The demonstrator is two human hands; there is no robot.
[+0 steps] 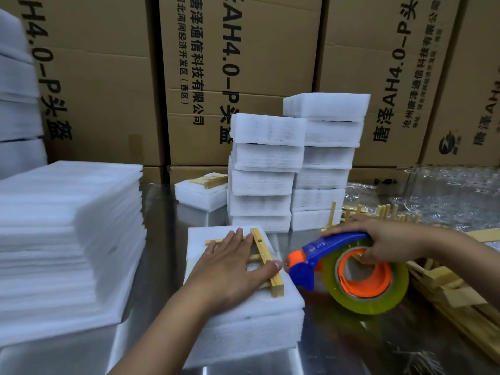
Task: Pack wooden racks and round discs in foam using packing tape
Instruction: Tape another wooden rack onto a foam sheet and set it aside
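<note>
A wooden rack (266,259) lies flat on top of a white foam bundle (251,315) at the centre of the steel table. My left hand (232,266) presses flat on the rack with straight fingers, the thumb against its thick bar. Just right of the bundle, my right hand (384,239) grips a blue and orange tape dispenser (359,272) loaded with a roll of clear packing tape. The dispenser's orange nose points at the bundle's right edge. No round discs are visible.
A tall pile of foam sheets (67,234) fills the left. Two stacks of wrapped foam packs (292,169) stand behind, with another rack on foam (203,190) beside them. Loose wooden racks (446,288) lie at the right. Cardboard boxes (243,63) form the back wall.
</note>
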